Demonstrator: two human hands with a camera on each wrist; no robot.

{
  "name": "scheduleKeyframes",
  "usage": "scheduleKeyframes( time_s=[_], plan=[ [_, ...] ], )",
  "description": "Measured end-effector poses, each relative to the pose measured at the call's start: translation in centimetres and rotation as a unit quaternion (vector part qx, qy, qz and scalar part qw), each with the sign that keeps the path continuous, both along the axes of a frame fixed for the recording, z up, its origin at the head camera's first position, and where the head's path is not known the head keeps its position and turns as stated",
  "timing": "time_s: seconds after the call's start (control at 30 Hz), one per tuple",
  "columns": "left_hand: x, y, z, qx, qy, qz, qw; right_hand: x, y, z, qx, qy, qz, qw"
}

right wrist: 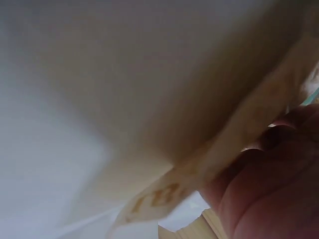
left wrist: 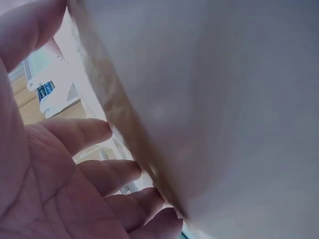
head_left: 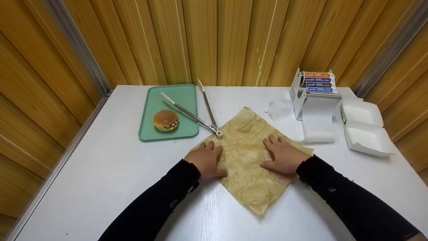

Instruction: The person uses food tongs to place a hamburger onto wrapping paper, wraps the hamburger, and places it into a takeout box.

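Note:
A crumpled sheet of tan wrapping paper (head_left: pixel 244 160) lies spread on the white table, one corner toward the person. On its left part rests my left hand (head_left: pixel 206 160), fingers extended and palm down. My right hand (head_left: pixel 284 154) lies flat on the right part with its fingers spread. In the left wrist view the fingertips (left wrist: pixel 99 130) touch the paper's edge (left wrist: pixel 119 99). The right wrist view shows the paper's printed edge (right wrist: pixel 164 199) beside the right hand (right wrist: pixel 279 184). Metal tongs (head_left: pixel 211 124) lie spread at the paper's upper left, their hinge end at its edge.
Left of the paper, a green tray (head_left: pixel 153 98) holds a hamburger (head_left: pixel 166 120), with one tong arm reaching over it. At the back right stands a label dispenser (head_left: pixel 317 83) with a white strip (head_left: pixel 319 134) hanging out. An opened white box (head_left: pixel 367 134) sits at the right.

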State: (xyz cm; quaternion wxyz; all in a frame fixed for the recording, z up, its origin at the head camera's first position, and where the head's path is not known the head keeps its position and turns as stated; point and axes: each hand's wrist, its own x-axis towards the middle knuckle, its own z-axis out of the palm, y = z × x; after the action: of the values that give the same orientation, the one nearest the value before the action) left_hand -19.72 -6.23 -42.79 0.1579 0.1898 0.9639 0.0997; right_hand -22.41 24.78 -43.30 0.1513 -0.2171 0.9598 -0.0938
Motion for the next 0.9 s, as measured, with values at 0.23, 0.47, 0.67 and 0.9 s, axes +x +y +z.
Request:
scheduleKeyframes(
  time_s=[0.23, 0.47, 0.67, 0.9],
  plan=[
    [1.2, -0.1, -0.1, -0.027, 0.020, -0.025, 0.9991, 1.9, 0.3, 0.1, 0.012, 0.017, 0.010, 1.000],
    [1.9, 0.3, -0.2, -0.022, 0.041, -0.039, 0.9982, 2.7, 0.0, 1.0, 0.050, 0.019, 0.019, 0.998],
    [1.9, 0.2, -0.3, -0.027, 0.048, -0.041, 0.9977, 0.7, -3.1, 3.9, 0.024, 0.040, -0.006, 0.999],
    [2.0, 0.3, -0.4, -0.022, 0.062, -0.036, 0.9972, -3.7, -11.4, 6.7, -0.104, 0.036, -0.051, 0.993]
  ],
)
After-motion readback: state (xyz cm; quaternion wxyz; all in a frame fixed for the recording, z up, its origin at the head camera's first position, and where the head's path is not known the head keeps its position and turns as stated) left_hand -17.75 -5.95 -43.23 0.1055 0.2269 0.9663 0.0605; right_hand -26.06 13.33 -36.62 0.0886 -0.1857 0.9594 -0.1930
